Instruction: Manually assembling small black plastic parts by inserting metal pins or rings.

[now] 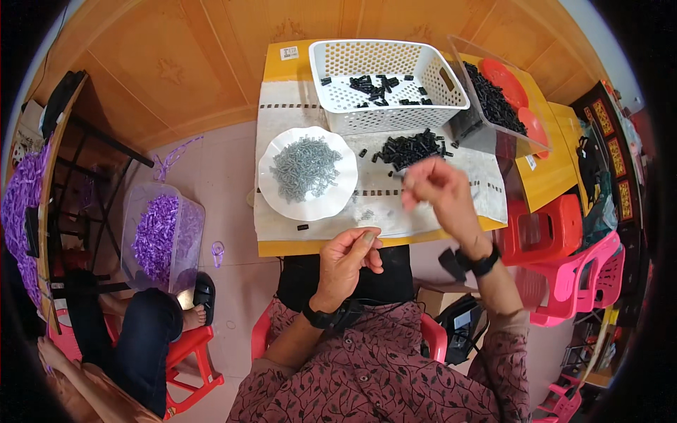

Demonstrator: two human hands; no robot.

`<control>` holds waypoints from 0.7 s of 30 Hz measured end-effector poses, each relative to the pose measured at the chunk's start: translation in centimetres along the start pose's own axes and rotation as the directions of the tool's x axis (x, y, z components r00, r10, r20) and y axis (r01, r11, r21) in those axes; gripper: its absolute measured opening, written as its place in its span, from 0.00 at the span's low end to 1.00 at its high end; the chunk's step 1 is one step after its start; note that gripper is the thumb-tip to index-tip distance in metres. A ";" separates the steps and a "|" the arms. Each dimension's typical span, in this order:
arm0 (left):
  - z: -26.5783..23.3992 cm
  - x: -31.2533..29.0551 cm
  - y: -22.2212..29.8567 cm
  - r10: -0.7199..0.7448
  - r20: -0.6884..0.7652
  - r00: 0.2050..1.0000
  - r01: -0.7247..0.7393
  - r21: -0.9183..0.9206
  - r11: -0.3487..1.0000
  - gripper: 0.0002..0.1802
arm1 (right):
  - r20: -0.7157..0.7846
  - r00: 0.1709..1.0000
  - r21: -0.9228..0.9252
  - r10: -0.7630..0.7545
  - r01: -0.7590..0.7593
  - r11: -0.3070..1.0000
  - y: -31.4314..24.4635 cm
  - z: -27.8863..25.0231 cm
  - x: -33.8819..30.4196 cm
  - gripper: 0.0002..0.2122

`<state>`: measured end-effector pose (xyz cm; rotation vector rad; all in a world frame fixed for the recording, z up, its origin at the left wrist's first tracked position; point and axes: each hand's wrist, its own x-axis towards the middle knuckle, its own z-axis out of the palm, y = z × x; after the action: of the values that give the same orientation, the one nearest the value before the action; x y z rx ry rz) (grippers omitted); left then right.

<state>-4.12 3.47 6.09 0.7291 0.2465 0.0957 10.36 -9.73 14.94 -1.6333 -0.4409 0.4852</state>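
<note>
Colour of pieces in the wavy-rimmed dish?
The pieces are translucent grey; best seen in head view.

Plate (310, 210) on table (282, 248), bits (305, 168) in it. Tube pile (412, 149) right of plate. Basket (395, 121) behind pile. Bin (486, 134) right of basket.

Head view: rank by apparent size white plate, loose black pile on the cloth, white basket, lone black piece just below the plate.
1. White basket
2. White plate
3. Black pile
4. Lone black piece
</note>
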 end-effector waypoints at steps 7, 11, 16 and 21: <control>0.2 0.1 -0.5 -0.038 0.034 0.999 0.036 0.049 0.998 0.12 | -0.223 0.969 0.076 -0.111 0.130 0.989 -2.5 -2.6 9.0 0.08; 0.0 0.2 -0.5 -0.040 0.028 0.999 0.038 0.068 0.997 0.12 | -0.202 0.974 -0.006 -0.099 0.100 0.995 -1.1 -3.1 8.3 0.08; -0.1 0.2 -0.9 -0.059 0.032 0.998 0.058 0.047 0.997 0.12 | -0.053 0.998 -0.255 0.018 -0.031 0.966 5.1 -2.6 5.2 0.05; -0.1 0.1 -0.8 -0.083 0.023 0.996 0.080 0.099 0.992 0.12 | -0.094 0.973 -0.524 -0.210 0.131 0.841 9.0 -1.4 4.1 0.07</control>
<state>-4.04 2.99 5.49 0.8162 0.2566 -0.0039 14.62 -9.67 5.88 -2.1073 -0.6380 0.1041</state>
